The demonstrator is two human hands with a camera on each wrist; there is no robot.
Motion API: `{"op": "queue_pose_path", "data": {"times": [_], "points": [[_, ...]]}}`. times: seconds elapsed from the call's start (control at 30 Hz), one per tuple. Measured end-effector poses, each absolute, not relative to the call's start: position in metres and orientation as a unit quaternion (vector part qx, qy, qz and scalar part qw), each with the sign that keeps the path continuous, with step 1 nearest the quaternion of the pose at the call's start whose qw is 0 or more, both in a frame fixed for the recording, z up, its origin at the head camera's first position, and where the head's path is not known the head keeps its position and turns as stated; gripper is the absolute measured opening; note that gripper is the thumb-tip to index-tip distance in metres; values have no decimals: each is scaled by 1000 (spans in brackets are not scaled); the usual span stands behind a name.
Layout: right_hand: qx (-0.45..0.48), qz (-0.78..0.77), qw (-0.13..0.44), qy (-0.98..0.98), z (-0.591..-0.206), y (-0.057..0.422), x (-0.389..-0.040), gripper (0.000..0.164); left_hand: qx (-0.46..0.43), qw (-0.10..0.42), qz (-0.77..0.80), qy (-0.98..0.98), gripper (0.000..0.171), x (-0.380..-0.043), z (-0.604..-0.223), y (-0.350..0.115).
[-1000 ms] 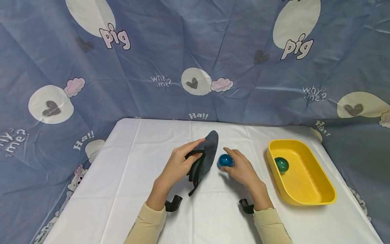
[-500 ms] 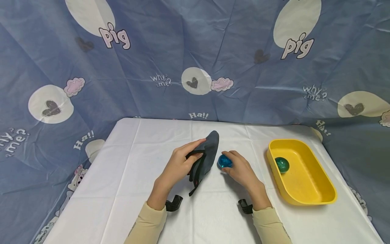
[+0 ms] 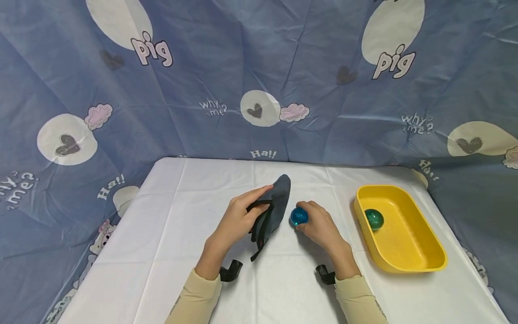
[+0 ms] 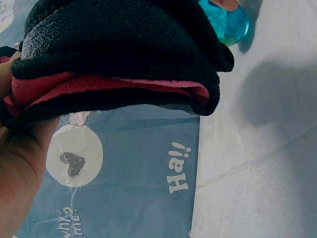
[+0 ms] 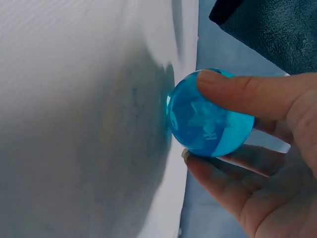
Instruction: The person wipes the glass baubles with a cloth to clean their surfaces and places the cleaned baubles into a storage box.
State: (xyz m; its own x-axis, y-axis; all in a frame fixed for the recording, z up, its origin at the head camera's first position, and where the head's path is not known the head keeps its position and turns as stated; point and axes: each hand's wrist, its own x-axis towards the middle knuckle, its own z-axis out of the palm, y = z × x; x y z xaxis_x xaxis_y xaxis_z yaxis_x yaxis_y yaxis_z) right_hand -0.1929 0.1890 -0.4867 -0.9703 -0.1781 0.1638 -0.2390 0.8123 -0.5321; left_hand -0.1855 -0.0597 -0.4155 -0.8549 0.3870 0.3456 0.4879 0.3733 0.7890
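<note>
My left hand (image 3: 238, 217) grips a folded dark grey fleecy cloth piece (image 3: 279, 200) and holds it up over the middle of the table. Black binding runs along its edge, and the left wrist view shows a pinkish-red inside (image 4: 114, 85) through a gap between its layers. Just right of it, my right hand (image 3: 321, 225) pinches a clear blue ball (image 3: 299, 216). In the right wrist view the thumb lies on one side of the blue ball (image 5: 210, 116) and the fingers (image 5: 215, 183) on the other, with the ball close to the white cloth.
A yellow tray (image 3: 417, 243) stands on the right of the white-covered table (image 3: 194, 180). Inside it, against the left wall, lies a green ball (image 3: 374, 219). A blue printed curtain (image 3: 226, 135) hangs behind the table.
My right thumb and fingers have closed in on the blue ball, which has turned a little between them. The left hand and the fleecy cloth piece have stayed in place.
</note>
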Motion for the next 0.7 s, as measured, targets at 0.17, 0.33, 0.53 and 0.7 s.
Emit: {"op": "queue_pose_path", "data": {"times": [0.17,0.33,0.53,0.7], "points": [[107,281,61,-952,-486,189,-192,53,-269,57,-490,-827,51,-186,-417,-60],[102,280,62,-953,-486,189,-193,52,-263,52,-487,-831,51,-185,-416,-61],[100,280,67,-952,-486,191,-194,50,-260,45,-486,-833,50,-185,-415,-61],[91,283,66,-953,-484,194,-193,51,-263,51,-486,-832,50,-185,-416,-61]]}}
